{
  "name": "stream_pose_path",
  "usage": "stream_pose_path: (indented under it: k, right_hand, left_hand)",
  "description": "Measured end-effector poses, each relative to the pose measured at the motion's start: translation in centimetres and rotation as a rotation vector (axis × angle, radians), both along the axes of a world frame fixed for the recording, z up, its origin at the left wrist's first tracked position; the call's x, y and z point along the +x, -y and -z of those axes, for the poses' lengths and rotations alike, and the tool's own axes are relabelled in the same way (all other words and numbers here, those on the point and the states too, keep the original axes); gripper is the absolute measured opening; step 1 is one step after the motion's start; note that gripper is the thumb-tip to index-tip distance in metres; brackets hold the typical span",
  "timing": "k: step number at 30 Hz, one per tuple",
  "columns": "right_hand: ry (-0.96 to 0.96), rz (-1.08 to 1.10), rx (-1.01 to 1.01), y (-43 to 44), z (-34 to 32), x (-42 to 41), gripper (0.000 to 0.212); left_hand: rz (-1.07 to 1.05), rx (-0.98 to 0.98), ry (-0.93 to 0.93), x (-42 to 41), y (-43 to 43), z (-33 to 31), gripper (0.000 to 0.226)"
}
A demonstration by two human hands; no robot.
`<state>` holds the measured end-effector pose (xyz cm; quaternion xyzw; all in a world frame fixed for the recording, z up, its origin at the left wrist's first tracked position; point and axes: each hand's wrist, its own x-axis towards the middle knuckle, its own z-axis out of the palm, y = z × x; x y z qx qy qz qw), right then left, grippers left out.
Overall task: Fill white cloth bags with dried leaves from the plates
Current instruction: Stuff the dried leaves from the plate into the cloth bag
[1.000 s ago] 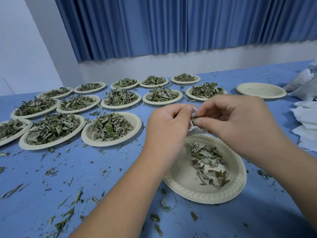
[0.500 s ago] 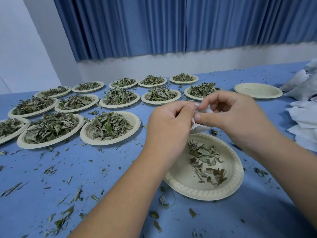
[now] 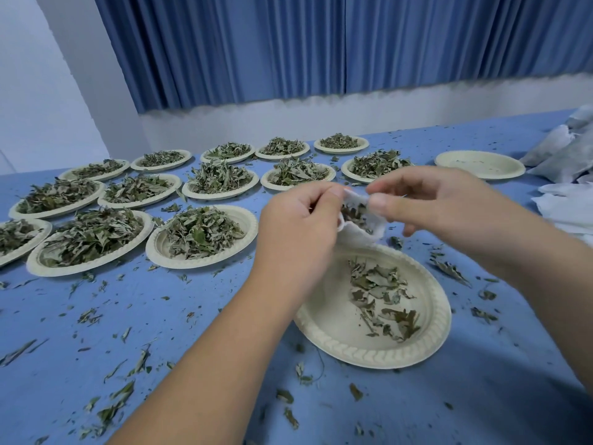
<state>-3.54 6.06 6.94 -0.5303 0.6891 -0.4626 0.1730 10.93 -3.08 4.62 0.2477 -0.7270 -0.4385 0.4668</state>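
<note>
Bag (image 3: 362, 216): white cloth, held over the far rim of the near plate (image 3: 369, 351), mouth pulled open, leaves inside.
Left hand (image 3: 298, 226): fingertips pinch the bag's left edge.
Right hand (image 3: 433, 207): thumb and forefinger pinch the right edge; other fingers loosely curled.
Near plate: thin scatter of leaves (image 3: 382, 293).
Table (image 3: 160, 316): blue, littered with leaf bits; full plates (image 3: 253, 226) in rows to the left; spare bags (image 3: 564, 200) at right.

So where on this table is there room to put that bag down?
Best: the near-left table, bordered by the leaf-heaped plates behind and the nearly emptied plate on its right; only leaf scraps lie there. A narrower patch lies between that plate and the pile of white bags. Left and back are crowded, plates almost rim to rim.
</note>
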Motion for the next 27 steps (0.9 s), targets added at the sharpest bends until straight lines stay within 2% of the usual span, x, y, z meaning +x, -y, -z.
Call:
stream_pose_path:
  k: [2, 5, 7, 13, 16, 21, 27]
  right_hand:
    - [-0.142, -0.047, 0.079, -0.9, -0.6, -0.9, 0.055]
    - [-0.475, -0.209, 0.425, -1.7, -0.8, -1.3, 0.071]
    - [-0.550, -0.316, 0.590, -1.8, -0.3, -1.0, 0.083]
    - [-0.671, -0.394, 0.621, -0.9, 1.5, -0.2, 0.092]
    - [-0.712, -0.398, 0.623, -0.6, 2.0, 0.2, 0.087]
    - [-0.657, -0.426, 0.575, -0.5, 2.3, 0.7, 0.066]
    - [-0.693, -0.388, 0.504, 0.0, 2.7, 1.5, 0.046]
  left_hand:
    - [-0.050, 0.006, -0.039, 0.3, 0.5, -0.2, 0.025]
    - [-0.099, 0.032, -0.100, 0.7, 1.3, -0.4, 0.026]
    - [-0.119, 0.036, -0.118, 0.9, 1.6, -0.3, 0.028]
    - [-0.128, -0.013, -0.105, 0.9, 1.8, -0.2, 0.028]
    - [-0.145, -0.022, -0.106, 0.7, 1.9, -0.2, 0.031]
    - [-0.127, -0.011, -0.111, 0.9, 1.9, -0.2, 0.028]
    - [-0.137, -0.020, -0.122, 0.9, 2.0, -0.2, 0.028]
